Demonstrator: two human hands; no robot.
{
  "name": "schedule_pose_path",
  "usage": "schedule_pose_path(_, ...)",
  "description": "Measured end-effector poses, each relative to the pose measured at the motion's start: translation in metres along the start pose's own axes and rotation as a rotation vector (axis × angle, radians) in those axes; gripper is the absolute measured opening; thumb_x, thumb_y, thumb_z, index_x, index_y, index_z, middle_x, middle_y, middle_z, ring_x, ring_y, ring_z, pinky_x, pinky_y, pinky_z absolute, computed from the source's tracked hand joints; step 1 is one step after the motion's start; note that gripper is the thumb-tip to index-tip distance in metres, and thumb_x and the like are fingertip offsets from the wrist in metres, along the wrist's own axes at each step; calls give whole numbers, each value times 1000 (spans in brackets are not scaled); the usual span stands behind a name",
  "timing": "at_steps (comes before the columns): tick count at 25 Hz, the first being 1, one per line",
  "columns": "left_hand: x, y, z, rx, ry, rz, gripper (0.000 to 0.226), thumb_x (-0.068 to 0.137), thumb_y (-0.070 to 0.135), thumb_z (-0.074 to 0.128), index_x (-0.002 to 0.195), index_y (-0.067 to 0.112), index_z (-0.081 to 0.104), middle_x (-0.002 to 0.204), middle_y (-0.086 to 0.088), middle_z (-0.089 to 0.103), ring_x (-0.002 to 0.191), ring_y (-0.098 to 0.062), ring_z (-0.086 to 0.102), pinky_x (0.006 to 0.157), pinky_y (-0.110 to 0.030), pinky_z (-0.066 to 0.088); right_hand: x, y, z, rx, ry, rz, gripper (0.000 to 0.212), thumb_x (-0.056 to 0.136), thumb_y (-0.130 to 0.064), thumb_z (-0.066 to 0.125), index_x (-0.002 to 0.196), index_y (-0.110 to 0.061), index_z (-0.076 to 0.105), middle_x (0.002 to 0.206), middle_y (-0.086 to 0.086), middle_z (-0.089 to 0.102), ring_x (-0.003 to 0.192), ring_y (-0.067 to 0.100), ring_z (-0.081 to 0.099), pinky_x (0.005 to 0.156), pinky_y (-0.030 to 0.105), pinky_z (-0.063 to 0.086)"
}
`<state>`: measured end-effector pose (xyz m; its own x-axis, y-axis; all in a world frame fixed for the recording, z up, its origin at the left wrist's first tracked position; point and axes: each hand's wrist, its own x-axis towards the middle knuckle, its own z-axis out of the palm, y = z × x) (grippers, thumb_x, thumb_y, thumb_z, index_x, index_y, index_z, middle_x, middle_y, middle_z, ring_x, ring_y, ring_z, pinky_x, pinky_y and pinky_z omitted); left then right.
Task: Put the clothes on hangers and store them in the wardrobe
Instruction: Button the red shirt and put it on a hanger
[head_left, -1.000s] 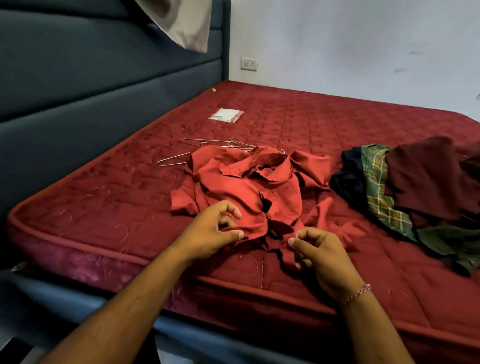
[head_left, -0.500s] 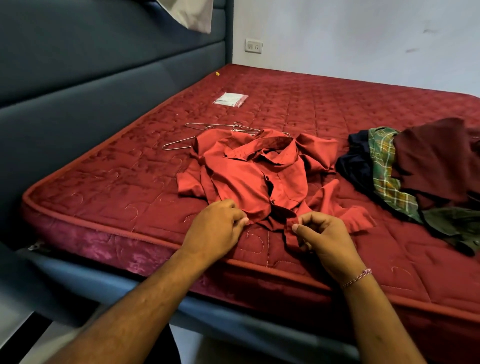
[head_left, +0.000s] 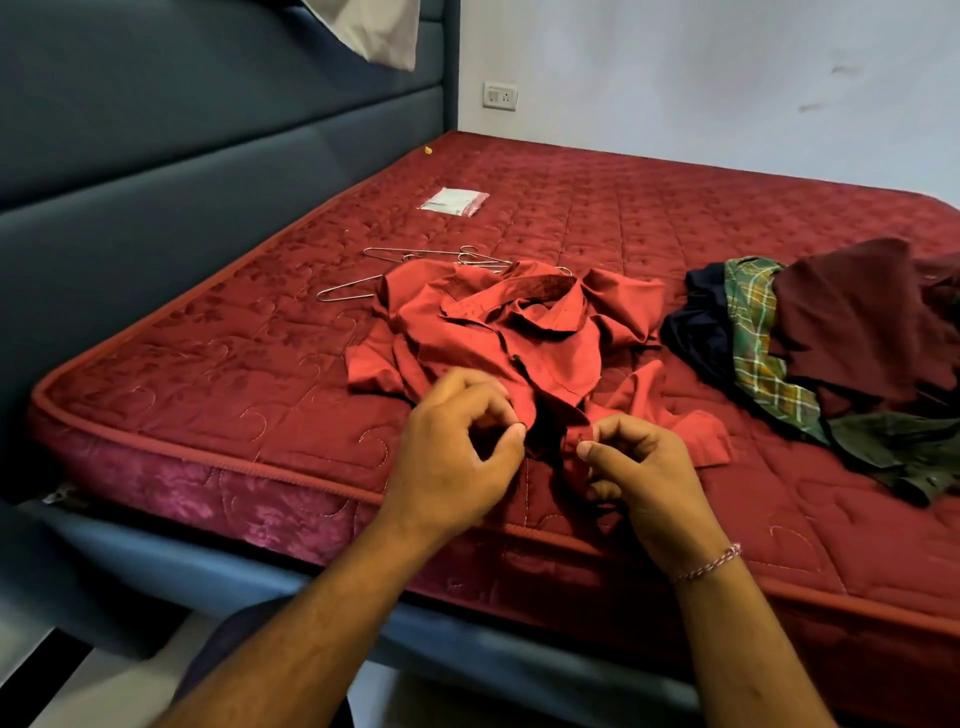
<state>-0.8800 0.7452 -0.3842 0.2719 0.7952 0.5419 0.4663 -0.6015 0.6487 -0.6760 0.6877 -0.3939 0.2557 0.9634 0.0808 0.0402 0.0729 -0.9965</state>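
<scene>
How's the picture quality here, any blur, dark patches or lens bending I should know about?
Head view: mostly sharp, evenly lit by soft room light. Wide-angle bending bows the mattress edge and headboard. Deep shadow hides the shirt hem between the left hand and right hand, and the dark clothes pile loses detail. No glare.

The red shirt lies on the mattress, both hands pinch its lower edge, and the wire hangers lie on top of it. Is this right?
Not quite. In the head view the wire hangers lie behind the red shirt, partly under its far edge, not on top. The rest holds: left hand and right hand pinch its lower edge on the mattress.
</scene>
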Motion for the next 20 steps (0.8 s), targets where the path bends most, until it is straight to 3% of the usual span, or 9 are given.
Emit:
schedule_pose_path(3, -1, 1, 14, -40, -93, -200, 8, 79, 30, 72, 76, 26, 66, 69, 11, 69, 65, -7, 66, 65, -35, 56, -4, 2, 19, -34, 38, -62, 14, 91, 4, 69, 79, -1, 63, 68, 9, 60, 54, 15, 52, 48, 26, 45)
schedule_pose_path(7, -14, 6, 31, -470, 124, -467, 12, 82, 8, 82, 81, 19, 77, 75, 4, 76, 70, -11, 72, 69, -35, 61, -8, 13, 34, -80, 105, -122, 11, 89, 0, 74, 81, -6, 69, 69, 0, 68, 58, 9, 58, 57, 28, 51)
schedule_pose_path(13, -30, 9, 53, -432, 263, -384, 16, 75, 10, 86, 81, 22, 79, 97, 8, 70, 93, -11, 71, 84, -34, 60, -14, 23, 33, -70, 174, -177, 11, 87, -2, 78, 85, -13, 76, 81, 9, 75, 72, 21, 68, 70, 51, 60)
schedule_pose_path(20, -30, 3, 49, -496, 128, -394, 12, 80, 12, 83, 81, 24, 78, 92, 5, 74, 90, -12, 72, 85, -35, 58, -15, 26, 33, -94, 177, -156, 8, 88, -3, 78, 88, -11, 77, 81, 8, 76, 72, 23, 70, 72, 55, 61)
